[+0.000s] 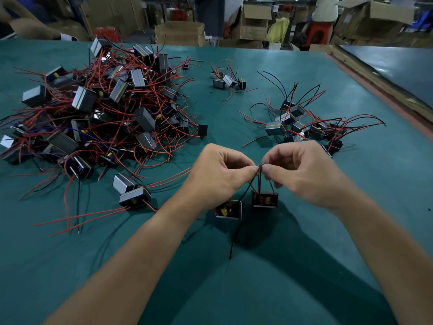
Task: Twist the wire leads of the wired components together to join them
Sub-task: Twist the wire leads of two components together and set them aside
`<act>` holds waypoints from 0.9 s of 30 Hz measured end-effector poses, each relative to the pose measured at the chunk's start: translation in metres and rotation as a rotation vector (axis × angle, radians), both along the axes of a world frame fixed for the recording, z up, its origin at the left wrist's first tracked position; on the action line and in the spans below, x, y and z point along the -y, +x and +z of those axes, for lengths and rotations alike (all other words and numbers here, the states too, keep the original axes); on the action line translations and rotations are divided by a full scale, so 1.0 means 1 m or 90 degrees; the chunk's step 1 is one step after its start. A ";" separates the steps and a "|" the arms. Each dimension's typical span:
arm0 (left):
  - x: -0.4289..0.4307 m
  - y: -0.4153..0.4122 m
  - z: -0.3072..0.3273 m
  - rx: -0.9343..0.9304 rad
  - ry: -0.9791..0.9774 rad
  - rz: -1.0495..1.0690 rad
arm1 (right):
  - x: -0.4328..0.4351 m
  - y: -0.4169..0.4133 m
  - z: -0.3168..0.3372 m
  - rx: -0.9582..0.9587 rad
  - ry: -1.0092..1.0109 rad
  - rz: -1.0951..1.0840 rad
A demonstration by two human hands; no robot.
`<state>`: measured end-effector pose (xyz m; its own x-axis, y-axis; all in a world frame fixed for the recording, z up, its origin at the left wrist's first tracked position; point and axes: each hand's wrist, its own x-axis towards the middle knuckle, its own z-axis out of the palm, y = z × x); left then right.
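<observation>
The wire ends (260,167) sit right between the fingertips of both hands, where the two hands meet. The left hand (218,174) pinches them with thumb and first finger, and the right hand (302,174) pinches them the same way from the other side. The other fingers are curled in and hold nothing.

Just under the fingers are the two little boxes (264,199) the wires come from. I cannot tell if they hang or rest on the green table (234,289).

The wires look thin and bendy, so I think they will twist with little push. The bare tips may snap or fray if turned too hard. The boxes look heavy for their size and may tug the wires down. A good place to hold is on the wire coat just below the tips.

Both hands are up off the table, with wrists bent in and arms coming from the near corners.

Far left of the fingers is a big pile (93,109) of boxes and red wires. Past the fingers is a small bunch (227,80), and past the right fingers a bigger bunch (304,127)
</observation>
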<state>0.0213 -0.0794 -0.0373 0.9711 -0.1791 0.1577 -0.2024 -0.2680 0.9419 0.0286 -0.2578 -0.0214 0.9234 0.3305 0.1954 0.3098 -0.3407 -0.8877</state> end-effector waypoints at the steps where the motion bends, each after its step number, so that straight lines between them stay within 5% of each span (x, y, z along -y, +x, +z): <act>1: 0.000 0.000 0.001 -0.018 -0.007 0.001 | 0.001 -0.001 0.000 0.034 -0.016 0.009; 7: -0.001 -0.001 0.004 -0.093 -0.047 -0.014 | 0.008 -0.001 0.001 0.143 -0.107 0.005; 27: -0.010 -0.003 0.010 -0.165 -0.069 -0.143 | 0.016 0.005 -0.001 0.057 -0.031 0.132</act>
<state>0.0178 -0.0695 -0.0268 0.9194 -0.3888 -0.0589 0.0046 -0.1391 0.9903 0.0338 -0.2734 -0.0222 0.8142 0.5225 0.2531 0.4550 -0.3035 -0.8372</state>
